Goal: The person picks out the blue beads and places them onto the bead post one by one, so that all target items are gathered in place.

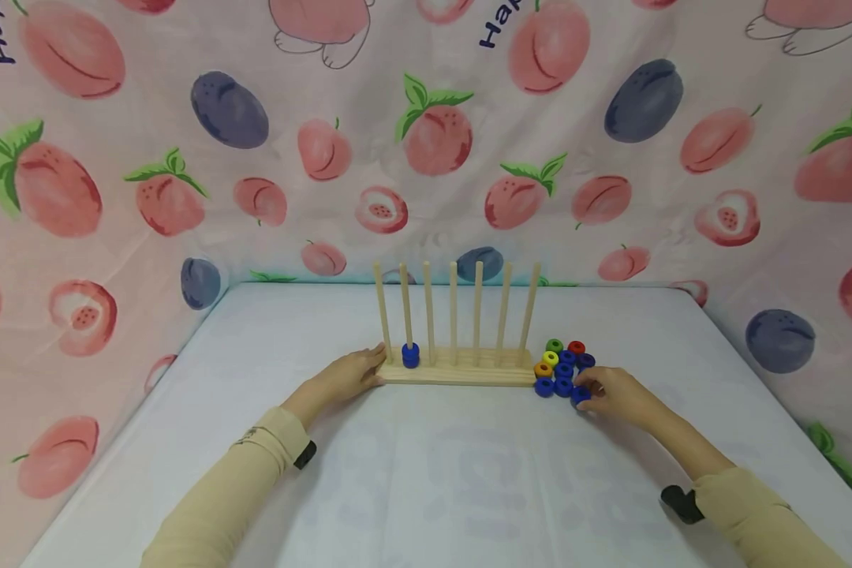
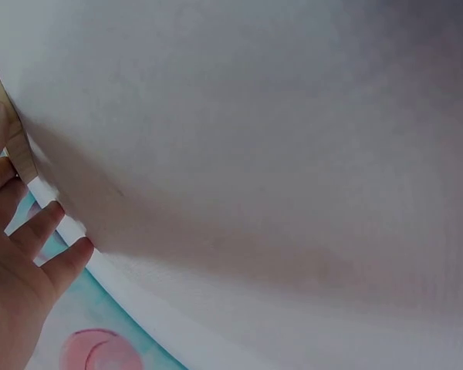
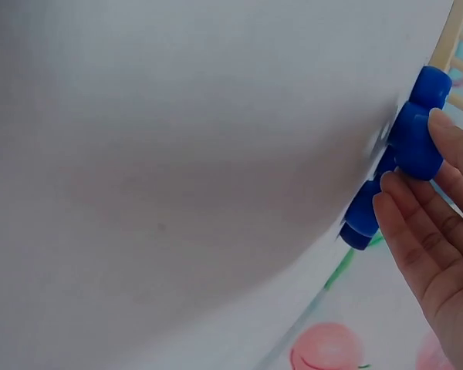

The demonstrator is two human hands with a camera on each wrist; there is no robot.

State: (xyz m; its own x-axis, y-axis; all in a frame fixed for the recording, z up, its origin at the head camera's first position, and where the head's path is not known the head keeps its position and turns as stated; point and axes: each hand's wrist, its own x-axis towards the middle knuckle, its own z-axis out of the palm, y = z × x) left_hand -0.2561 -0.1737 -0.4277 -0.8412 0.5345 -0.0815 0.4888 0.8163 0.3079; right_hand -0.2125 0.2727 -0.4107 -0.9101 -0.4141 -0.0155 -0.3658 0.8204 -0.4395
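Observation:
A wooden rack with a row of upright pegs stands on the table. My left hand grips the rack's left end; in the left wrist view the thumb and index finger of the hand pinch the wooden end, other fingers spread. Blue beads sit low on the second peg from the left. At the rack's right end, my right hand pinches a blue bead at the front edge of a bead group. In the right wrist view, thumb and fingertips of the hand hold the bead.
Beside the rack's right end lie several blue beads, with a green bead, a red bead, a yellow bead and an orange bead. A fruit-patterned cloth hangs behind the white table.

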